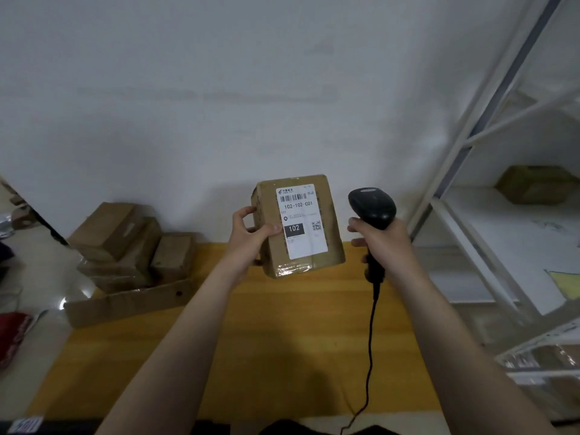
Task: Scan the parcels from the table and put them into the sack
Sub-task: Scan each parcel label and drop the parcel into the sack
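Note:
My left hand (251, 229) grips a brown cardboard parcel (326, 246) by its left edge, holding it upright above the yellow wooden table (282, 340). Its white shipping label (299, 219), with a barcode and "102-102-C01", faces me. My right hand (381, 243) grips the handle of a black barcode scanner (372, 207), just right of the parcel, its head level with the label's top. The scanner's black cable (370, 340) hangs down over the table. No sack is clearly visible.
Several brown parcels (125, 243) lie stacked in an open cardboard tray (131, 304) at the table's far left. A white metal shelf rack (470, 215) stands on the right, with a parcel (533, 185) on one shelf. A plain wall is behind. A red item (11, 334) lies far left.

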